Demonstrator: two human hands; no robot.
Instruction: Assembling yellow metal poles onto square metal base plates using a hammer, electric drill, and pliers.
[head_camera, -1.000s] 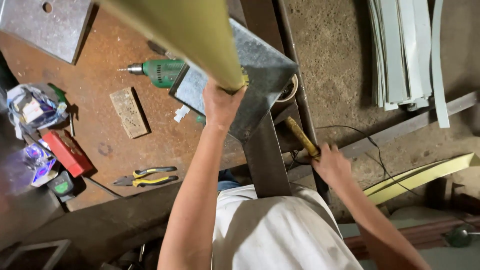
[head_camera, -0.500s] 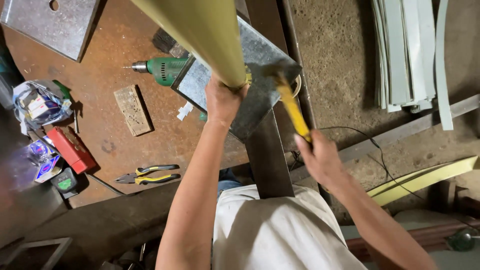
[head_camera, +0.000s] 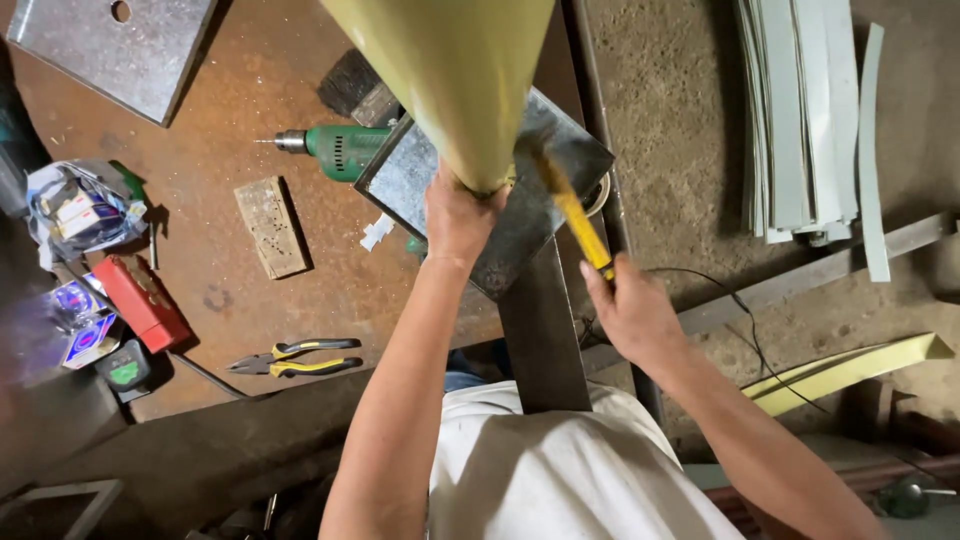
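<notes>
My left hand (head_camera: 462, 215) grips the lower end of a tall yellow-green metal post (head_camera: 450, 80) that stands upright on a grey steel base plate (head_camera: 540, 200) at the edge of a rusty workbench (head_camera: 230, 150). My right hand (head_camera: 628, 312) is closed on the yellow handle of a hammer (head_camera: 572, 215), whose head is down at the foot of the post, against the plate. The post rises toward the camera and hides part of the plate.
On the bench lie a green power drill (head_camera: 335, 148), a wooden block (head_camera: 270, 226), yellow-handled pliers (head_camera: 298, 357), a red box (head_camera: 142, 300), a bag of small packets (head_camera: 82, 208) and another steel plate (head_camera: 120, 50). Pale metal strips (head_camera: 805, 110) lie on the floor to the right.
My right hand has swung the hammer from low beside the bench up and in to the base of the post. My left hand has kept its hold on the post.
</notes>
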